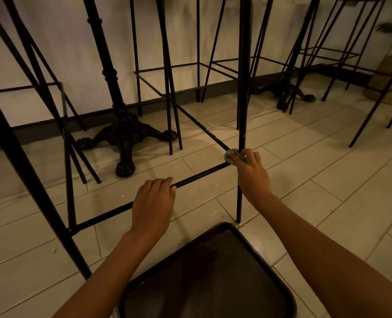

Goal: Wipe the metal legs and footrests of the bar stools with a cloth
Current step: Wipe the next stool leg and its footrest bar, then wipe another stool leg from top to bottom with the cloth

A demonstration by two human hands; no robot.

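A black metal bar stool stands right in front of me, and its near footrest bar (pixel 199 175) runs from lower left to upper right. My left hand (pixel 153 203) curls over the middle of that bar. My right hand (pixel 250 171) presses a small grey cloth (pixel 230 155) against the corner where the footrest meets the right upright leg (pixel 242 92). A second footrest bar (pixel 202 125) leads back from that corner. The stool's left leg (pixel 30 180) slants down at the left. The seat is out of view above.
A dark square stool seat (pixel 208 276) lies close below my arms. Two ornate cast-iron table bases (pixel 126 138) (pixel 286 92) stand by the white wall. Several more black stools line the wall and right side. A plant in a basket (pixel 387 83) sits far right. The floor is pale tile.
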